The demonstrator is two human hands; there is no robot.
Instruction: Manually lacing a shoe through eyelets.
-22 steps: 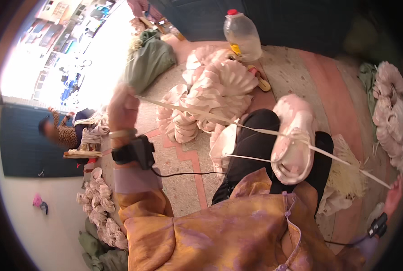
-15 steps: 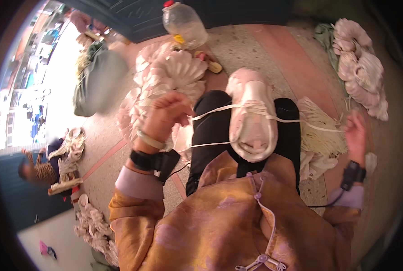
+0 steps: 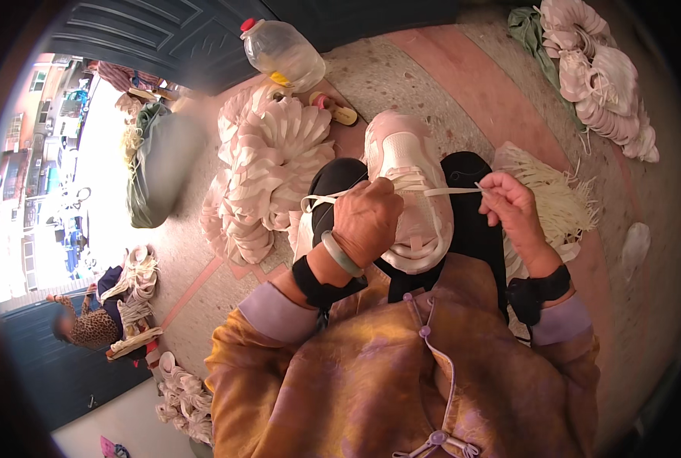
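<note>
Fingers (image 3: 501, 185) of our right hand (image 3: 517, 211) pinch flat cream shoelace (image 3: 455, 191).
Our left hand (image 3: 365, 214) curls by rounded pale-pink shoe (image 3: 424, 215); its grip, we can't tell.

Speckled terrazzo floor (image 3: 394, 84) is crossed by pink bands (image 3: 478, 91). Along the far side stands a dark blue panelled door (image 3: 157, 38); at the left, glaring daylight fills an open doorway (image 3: 107, 214) onto buildings (image 3: 18, 137), with another dark blue panel (image 3: 65, 374) and a pale wall (image 3: 138, 416) nearer.
</note>
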